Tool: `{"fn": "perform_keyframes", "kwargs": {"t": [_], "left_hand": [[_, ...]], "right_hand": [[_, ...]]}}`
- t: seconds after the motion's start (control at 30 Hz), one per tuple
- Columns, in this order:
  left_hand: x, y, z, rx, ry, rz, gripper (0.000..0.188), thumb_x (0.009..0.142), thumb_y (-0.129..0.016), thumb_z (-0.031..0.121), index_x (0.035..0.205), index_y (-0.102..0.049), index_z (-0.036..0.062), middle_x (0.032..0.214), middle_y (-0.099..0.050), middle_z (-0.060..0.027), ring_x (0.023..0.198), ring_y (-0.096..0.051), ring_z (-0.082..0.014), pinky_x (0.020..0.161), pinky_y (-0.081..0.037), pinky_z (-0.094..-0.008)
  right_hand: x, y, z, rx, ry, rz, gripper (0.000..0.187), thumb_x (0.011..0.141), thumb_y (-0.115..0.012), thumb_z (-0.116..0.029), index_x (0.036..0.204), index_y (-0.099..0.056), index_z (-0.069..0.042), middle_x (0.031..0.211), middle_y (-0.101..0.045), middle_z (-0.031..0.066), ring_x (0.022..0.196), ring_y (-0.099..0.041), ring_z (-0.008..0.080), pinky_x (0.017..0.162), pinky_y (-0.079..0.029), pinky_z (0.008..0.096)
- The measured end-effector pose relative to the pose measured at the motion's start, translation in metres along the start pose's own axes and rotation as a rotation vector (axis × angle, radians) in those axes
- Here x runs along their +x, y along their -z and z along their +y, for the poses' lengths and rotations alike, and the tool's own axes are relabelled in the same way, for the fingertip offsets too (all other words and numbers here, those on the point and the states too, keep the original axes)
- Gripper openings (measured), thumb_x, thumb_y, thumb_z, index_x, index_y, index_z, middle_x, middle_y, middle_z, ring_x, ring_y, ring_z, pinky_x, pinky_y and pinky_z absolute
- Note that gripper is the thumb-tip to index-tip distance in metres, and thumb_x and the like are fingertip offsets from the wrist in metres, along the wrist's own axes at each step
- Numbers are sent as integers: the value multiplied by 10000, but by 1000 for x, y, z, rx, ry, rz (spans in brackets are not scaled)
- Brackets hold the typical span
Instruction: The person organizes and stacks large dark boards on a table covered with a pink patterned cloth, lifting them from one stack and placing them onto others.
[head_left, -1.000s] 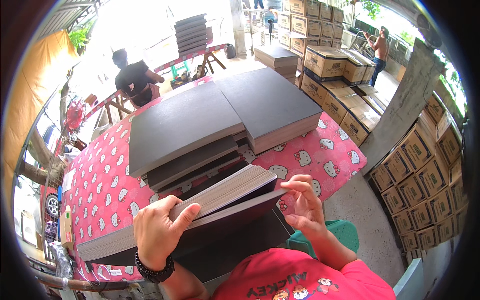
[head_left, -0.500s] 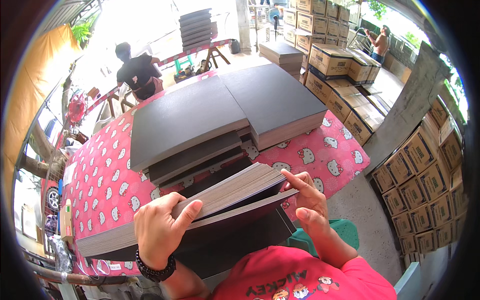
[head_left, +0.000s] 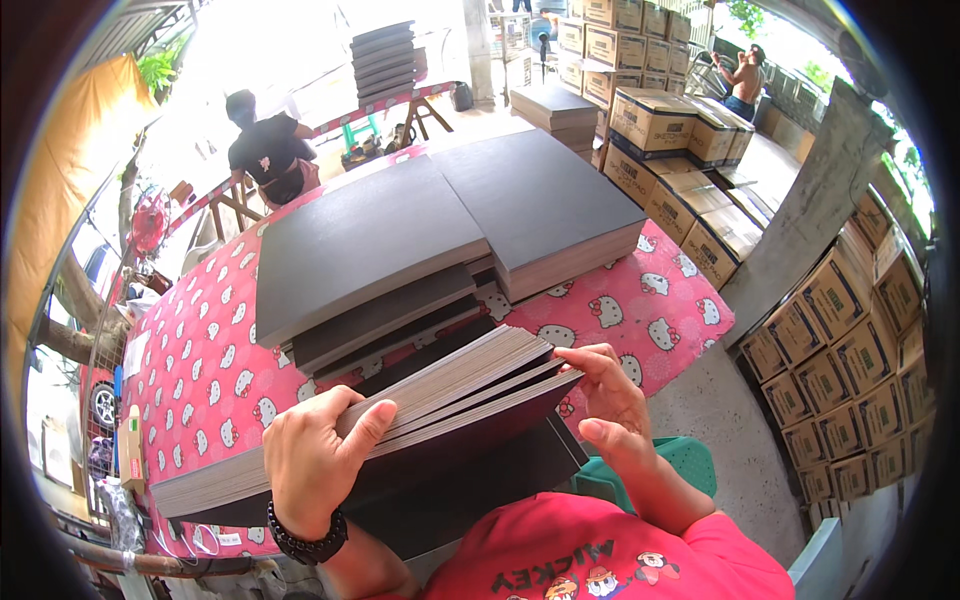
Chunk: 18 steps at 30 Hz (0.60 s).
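Observation:
A thick stack of black-faced boards (head_left: pixel 470 385) with grey-brown edges lies tilted in front of me, fanned into layers towards its right end. My left hand (head_left: pixel 318 450) grips the stack's long edge, thumb on top and the fingers curled over the far side. At the right corner, my right hand (head_left: pixel 608 400) touches the sheet edges with its fingertips. Its thumb stands apart from the fingers, so this hand is open. Narrow dark gaps show between the layers beside those fingertips. Beneath the stack, another black board surface (head_left: pixel 470 485) is partly hidden.
Large stacks of black boards (head_left: pixel 365 220) cover much of the table with its pink patterned cover (head_left: pixel 205 375). Brown cartons (head_left: pixel 850 350) are piled on the right, near a concrete post (head_left: pixel 800 190). A green plastic stool (head_left: pixel 690 465) is beside me. One person (head_left: pixel 270 150) works beyond the table.
The layers at the right end have spread, with an additional gap among the sheets. My right fingertips have shifted slightly left and down along the corner. My left hand keeps its grip.

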<state>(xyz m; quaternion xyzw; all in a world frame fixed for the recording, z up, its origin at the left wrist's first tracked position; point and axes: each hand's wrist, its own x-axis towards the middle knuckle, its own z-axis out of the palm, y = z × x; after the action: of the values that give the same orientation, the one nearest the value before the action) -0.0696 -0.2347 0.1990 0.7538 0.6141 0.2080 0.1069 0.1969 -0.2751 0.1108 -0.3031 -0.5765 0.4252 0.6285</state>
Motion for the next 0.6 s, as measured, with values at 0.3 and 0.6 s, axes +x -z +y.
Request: {"fn": "perform_keyframes", "kwargs": {"t": [0.3,0.6], "left_hand": [[0,0,0,12,5,3,489,796,-595,529,790,-681,48,585,-611,-103,578,-624,-254,568,-448,-335],[1,-1,-1,10,0,6,498,794,-598,537,789,-683,46,587,-616,-102,579,-628,-249,568,-450,-334]], "right_hand": [[0,-1,1,76,-43,14,729,805,-592,-380,1350,-376,53,1166,-394,87,1105,-370,172,1007,-237,296],[1,2,2,-39,6,-24,722,814,-571,-391,1343,-402,70,1163,-398,94,1108,-344,186,995,-246,306]]}}
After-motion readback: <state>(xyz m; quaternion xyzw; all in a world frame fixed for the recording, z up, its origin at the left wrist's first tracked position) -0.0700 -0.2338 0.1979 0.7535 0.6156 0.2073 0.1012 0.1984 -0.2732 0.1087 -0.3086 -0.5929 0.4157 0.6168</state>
